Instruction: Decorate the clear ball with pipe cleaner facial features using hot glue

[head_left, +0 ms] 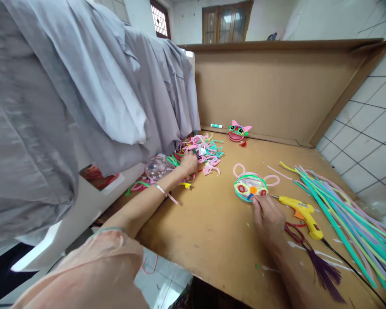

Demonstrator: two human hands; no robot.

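My left hand [189, 163] reaches into a heap of short pipe-cleaner pieces [214, 150], mostly pink, teal and green; its fingertips are lost among them. On the table in front of me lies a round animal-face craft [251, 183] with a clear middle, a green rim, red-ringed eyes, an orange nose and two pink loop ears. The fingers of my right hand [269, 214] are closed at its lower edge, beside a small blue piece. Just right of that hand is a yellow hot glue gun [300, 212], its nozzle pointing toward the craft.
Long pastel pipe cleaners [344, 227] lie along the right side, near a purple tassel [324, 272]. A pink-eared face craft [238, 131] and a glue stick [216, 125] sit by the cardboard wall [260, 86]. Grey cloth [116, 86] hangs at the left, above crumpled clear plastic [159, 166].
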